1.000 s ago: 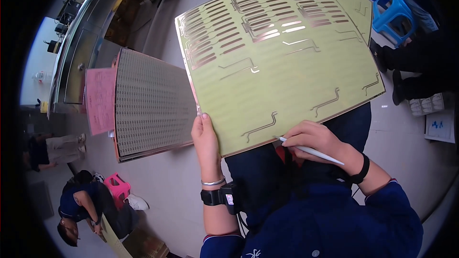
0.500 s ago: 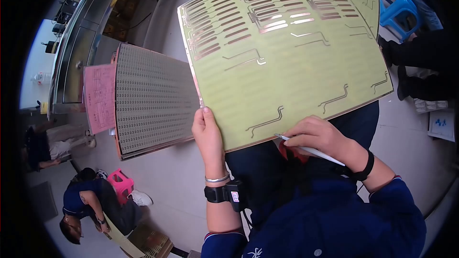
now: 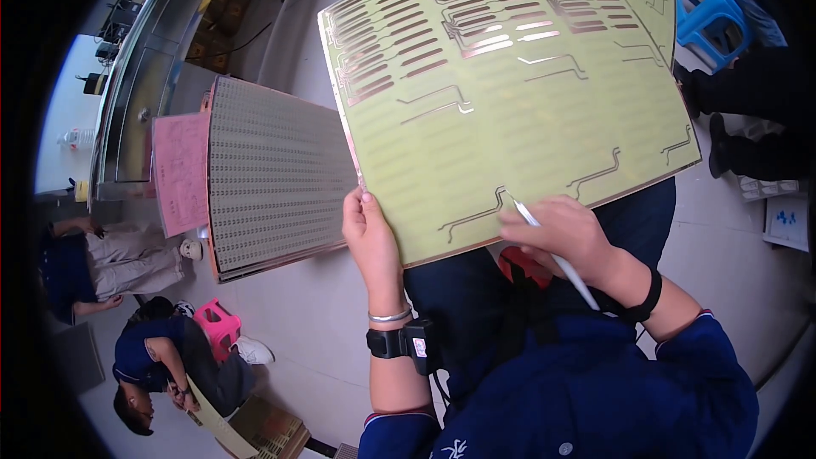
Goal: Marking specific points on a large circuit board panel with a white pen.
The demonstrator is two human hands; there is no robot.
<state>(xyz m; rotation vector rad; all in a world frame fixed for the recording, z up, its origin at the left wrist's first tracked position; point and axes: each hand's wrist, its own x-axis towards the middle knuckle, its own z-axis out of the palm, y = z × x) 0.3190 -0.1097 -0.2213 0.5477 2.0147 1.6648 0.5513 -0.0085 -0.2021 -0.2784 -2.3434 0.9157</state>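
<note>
A large rectangular panel, pale yellow-green with copper-coloured traces [image 3: 501,140], is positioned above the wearer's thighs, its near edge facing the torso. The bare left hand [image 3: 371,238] grasps this panel at its near-left corner, thumb laid along the upper face. The bare right hand [image 3: 561,234] grips a slender white pen-shaped tool [image 3: 578,283] above the near edge; the tool's pointed end is directed at a dark step-shaped trace [image 3: 476,211]. Whether that point touches the surface cannot be determined from this angle. A silver metal bangle [image 3: 390,317] and a black strapped device [image 3: 398,342] are on the left wrist; a plain black band [image 3: 649,296] is on the right. A second yellow-green panel [image 3: 654,13] extends from beneath the far-right side of the first. Left of the held panel stands a stack of grey finely patterned boards [image 3: 276,183], with a pink printed sheet [image 3: 181,174] at its outer edge. At lower left, a seated co-worker in dark blue [image 3: 140,353] handles another yellow-green panel [image 3: 217,425].
</note>
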